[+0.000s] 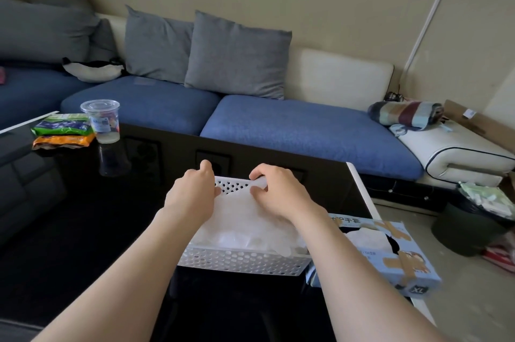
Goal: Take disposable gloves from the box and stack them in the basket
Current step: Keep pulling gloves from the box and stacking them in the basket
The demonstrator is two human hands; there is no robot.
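Both grips, left hand [195,191] and right hand [274,192], are pinched on a glove [237,210] spread over the part-filled basket [242,262], while more are seen in the box [390,252] at right.

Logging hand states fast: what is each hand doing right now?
Left hand: closed, pinching the glove at the basket far end.
Right hand: closed, pinching the same glove.

White perforated basket [242,261], pale blue box [401,263], glossy black table [83,230] — blue sofa [292,124], grey cushions [237,54].
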